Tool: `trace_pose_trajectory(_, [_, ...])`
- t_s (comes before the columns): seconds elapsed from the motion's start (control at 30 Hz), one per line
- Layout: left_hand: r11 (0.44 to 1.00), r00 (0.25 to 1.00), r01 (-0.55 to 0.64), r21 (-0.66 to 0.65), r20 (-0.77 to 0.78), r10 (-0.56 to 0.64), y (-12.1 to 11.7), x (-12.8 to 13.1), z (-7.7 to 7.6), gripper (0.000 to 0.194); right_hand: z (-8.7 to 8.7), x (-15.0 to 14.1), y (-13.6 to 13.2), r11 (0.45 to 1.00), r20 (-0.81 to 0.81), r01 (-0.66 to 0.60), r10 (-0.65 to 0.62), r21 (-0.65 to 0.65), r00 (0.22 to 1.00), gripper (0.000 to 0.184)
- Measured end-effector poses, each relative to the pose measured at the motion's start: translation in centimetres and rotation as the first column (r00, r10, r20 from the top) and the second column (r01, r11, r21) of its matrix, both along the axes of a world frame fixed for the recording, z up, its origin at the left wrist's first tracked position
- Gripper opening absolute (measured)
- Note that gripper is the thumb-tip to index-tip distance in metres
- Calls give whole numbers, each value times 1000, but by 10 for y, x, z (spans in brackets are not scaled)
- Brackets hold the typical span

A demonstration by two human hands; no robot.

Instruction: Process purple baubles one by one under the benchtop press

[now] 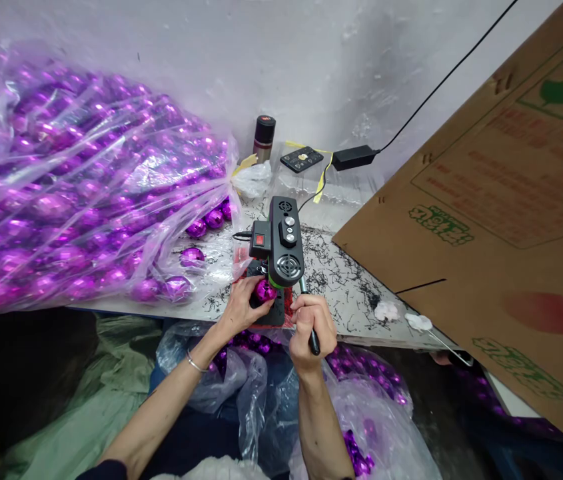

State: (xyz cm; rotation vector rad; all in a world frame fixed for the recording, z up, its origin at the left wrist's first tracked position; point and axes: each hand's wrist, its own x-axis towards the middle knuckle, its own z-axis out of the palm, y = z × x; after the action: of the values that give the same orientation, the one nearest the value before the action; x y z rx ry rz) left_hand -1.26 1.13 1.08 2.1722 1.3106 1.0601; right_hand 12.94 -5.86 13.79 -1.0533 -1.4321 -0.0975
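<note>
Ball (265, 291), mid-frame | finger-pinched by left hand (240, 305), prob to steady it at machine (286, 230) | gripping handle (314, 343) in curled right hand (314, 324)

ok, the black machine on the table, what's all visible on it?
The machine looks plastic, its long rounded head carrying two round grilles and silvery knobs. A box with a red switch sits on its left; green trim shows below the head's near end. A dark base lies beneath, near the table's front edge. The right hand grips its black-ended lever; the left hand holds a purple ball by the head's near end.
</note>
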Motion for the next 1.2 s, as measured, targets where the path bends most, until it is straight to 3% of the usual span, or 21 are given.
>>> trace_pose_trajectory(0.27, [1000,1000,23,-7,2,-23,-6,7,-5,53,-9,0,-1,1000,-27,21,-22,-13,999,30])
trace_pose_trajectory(0.63, [999,998,39,-19,44,-38,-7,7,-7,53,-55,-7,5,994,-95,73,-65,81,993,37])
trace_pose_trajectory(1.2, [999,998,44,-13,41,-44,-4,7,-8,52,-64,-6,11,989,-104,61,-47,134,993,36])
